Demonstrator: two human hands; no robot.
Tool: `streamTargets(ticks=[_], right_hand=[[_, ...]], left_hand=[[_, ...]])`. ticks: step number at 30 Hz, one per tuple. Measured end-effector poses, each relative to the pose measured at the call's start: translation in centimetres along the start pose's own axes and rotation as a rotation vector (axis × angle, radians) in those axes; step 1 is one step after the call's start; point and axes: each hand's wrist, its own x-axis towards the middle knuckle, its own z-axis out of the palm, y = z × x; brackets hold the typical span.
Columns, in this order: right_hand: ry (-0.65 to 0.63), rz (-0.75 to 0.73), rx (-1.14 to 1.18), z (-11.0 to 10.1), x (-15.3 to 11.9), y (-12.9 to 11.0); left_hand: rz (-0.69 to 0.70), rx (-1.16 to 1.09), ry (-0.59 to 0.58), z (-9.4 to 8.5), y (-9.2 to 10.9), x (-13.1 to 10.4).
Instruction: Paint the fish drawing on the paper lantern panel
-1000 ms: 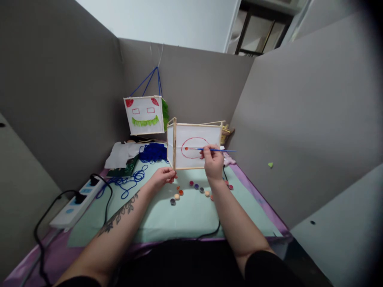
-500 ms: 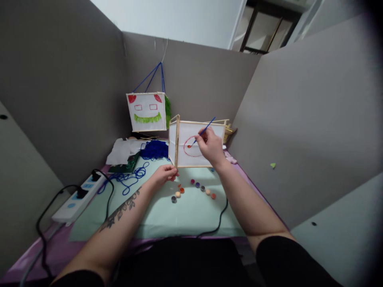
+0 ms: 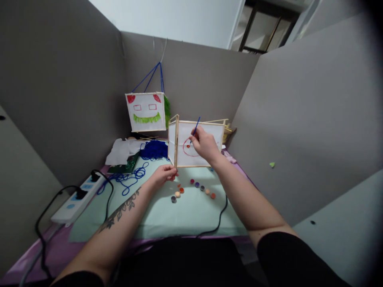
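Observation:
My right hand (image 3: 205, 144) pinches a blue paintbrush (image 3: 196, 126), its tip at a small orange-red spot inside a red circle outline (image 3: 184, 149). That drawing is on the white panel of a wood-framed box lantern (image 3: 199, 161), standing tilted on the table. My left hand (image 3: 165, 174) grips the lower corner of the frame, below its front left post. Small paint pots lie in front of the lantern, among them a red one (image 3: 192, 181), an orange one (image 3: 181, 190) and a dark one (image 3: 173, 199). Part of the circle is hidden behind my right hand.
A finished-looking lantern (image 3: 145, 113) with a painted face hangs by blue cords at the back left. Blue yarn (image 3: 154, 150), white cloth (image 3: 119, 152) and a power strip (image 3: 74, 199) are on the left. A black cable (image 3: 221, 215) crosses the front right. Grey partitions (image 3: 197, 79) surround the table.
My right hand has shifted slightly left, and the brush stands more upright with its tip still near the orange-red spot. My left hand keeps its hold on the frame.

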Motion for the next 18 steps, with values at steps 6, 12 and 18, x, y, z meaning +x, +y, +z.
streamTargets(ticks=[6,12,18], right_hand=[[-0.033,-0.013,-0.008,0.46,0.13,0.19],[-0.046,-0.021,0.009,0.54,0.20,0.24],[-0.045,-0.026,0.036,0.48,0.38,0.30]], left_hand=[[0.002,0.000,-0.002,-0.10,-0.08,0.06],[0.003,-0.002,-0.008,0.10,0.17,-0.11],[0.004,0.011,-0.005,0.08,0.20,-0.11]])
